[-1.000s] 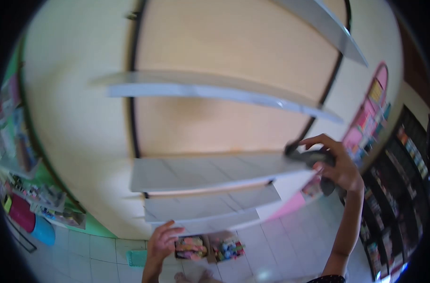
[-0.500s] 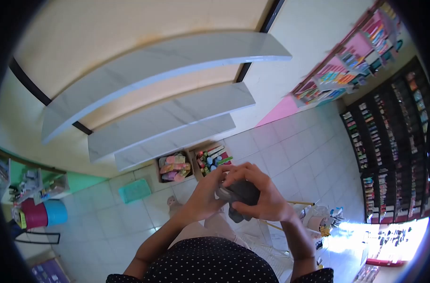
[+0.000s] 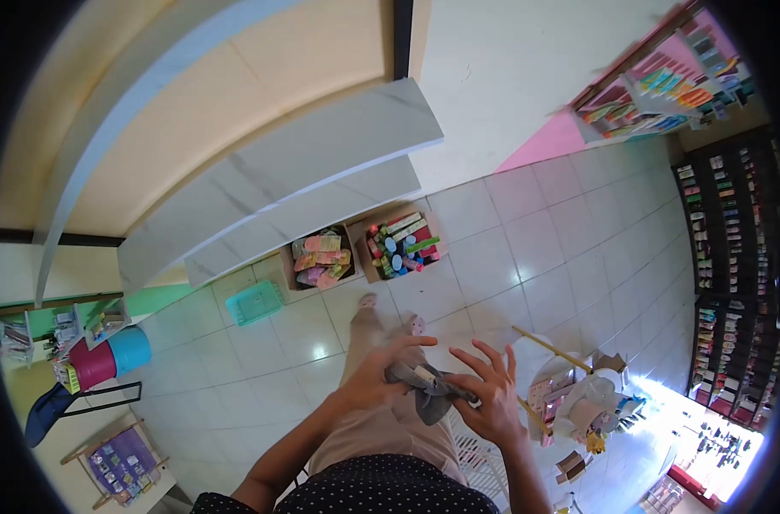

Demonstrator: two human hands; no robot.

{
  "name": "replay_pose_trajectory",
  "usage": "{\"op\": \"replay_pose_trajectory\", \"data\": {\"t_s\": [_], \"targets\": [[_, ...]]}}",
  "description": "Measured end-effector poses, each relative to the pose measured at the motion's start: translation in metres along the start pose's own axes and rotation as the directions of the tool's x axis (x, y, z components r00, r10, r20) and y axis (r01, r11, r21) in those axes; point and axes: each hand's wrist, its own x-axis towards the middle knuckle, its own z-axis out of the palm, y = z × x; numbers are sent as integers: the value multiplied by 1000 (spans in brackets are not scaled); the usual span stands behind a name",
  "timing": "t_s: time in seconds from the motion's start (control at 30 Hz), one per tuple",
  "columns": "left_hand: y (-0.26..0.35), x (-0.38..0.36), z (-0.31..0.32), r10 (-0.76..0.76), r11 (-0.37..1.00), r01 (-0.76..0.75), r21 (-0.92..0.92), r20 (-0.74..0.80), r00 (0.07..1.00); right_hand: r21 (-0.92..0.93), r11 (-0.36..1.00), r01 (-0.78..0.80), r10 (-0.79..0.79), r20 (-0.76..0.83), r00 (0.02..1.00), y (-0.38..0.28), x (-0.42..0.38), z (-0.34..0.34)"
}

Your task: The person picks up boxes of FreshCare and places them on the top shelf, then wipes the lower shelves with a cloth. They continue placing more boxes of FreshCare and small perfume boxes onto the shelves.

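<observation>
A crumpled dark grey cloth [image 3: 433, 406] with a small pale patch hangs between my hands, in front of my body. My left hand [image 3: 375, 375] pinches its left end, with the thumb under the fabric. On the other side, my right hand [image 3: 490, 396] grips the cloth's right edge between thumb and lower fingers, while its other fingers are spread upward. Part of the fabric is hidden by the fingers.
Marble-look shelves [image 3: 279, 154] jut from the wall ahead. Below them stand a box of pink packets [image 3: 321, 253], a box of bottles [image 3: 398, 244] and a turquoise basket [image 3: 255, 303]. A white rack [image 3: 478, 454] is near my right leg; dark product shelves [image 3: 715, 274] line the right.
My hands have moved apart, stretching the bunched cloth between them, and the right fingers have spread. The view has shifted, showing more floor and both boxes fully.
</observation>
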Motion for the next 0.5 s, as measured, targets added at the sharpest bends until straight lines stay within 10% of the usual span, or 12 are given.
{"op": "replay_pose_trajectory", "data": {"t_s": [0.17, 0.33, 0.43, 0.5], "targets": [[17, 37, -28, -225, 942, 146, 301, 248, 942, -203, 979, -16, 58, 203, 978, 7, 6, -2], [-26, 52, -24, -129, 589, -233, 774, 375, 918, -172, 975, -141, 207, 469, 859, 46, 8, 29], [-29, 60, -26, -358, 532, -108, 840, 339, 870, -23, 970, -240, 226, 434, 872, 68, 14, 56], [-28, 76, -38, -410, 633, -18, 774, 354, 841, 639, 707, -304, 285, 136, 949, 76, 22, 74]]}}
